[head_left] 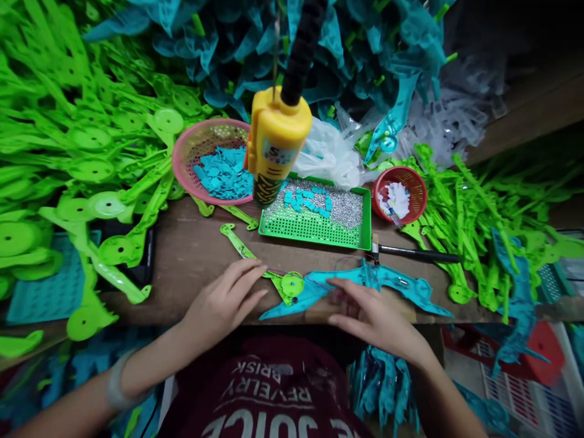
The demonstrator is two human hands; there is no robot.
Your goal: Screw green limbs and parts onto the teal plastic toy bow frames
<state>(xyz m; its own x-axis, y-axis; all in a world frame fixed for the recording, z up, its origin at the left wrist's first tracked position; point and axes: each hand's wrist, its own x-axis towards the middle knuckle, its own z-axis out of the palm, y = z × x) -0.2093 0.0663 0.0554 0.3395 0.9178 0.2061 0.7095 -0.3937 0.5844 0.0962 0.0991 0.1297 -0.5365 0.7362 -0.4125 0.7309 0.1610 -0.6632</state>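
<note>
Surface (pixel 182 255) front edge: green arm (pixel 291 285) on blue frame (pixel 375 277), fastening prob. o/s. L hand (pixel 223 296) loosely spread; R hand (pixel 376 310) grip: can't tell.

I view the left hand (pixel 227 296) at the green lever (pixel 292 284), the right hand (pixel 367 311) at the blue panel (pixel 401 285). A green tray (pixel 314 243) lies beyond.
</note>
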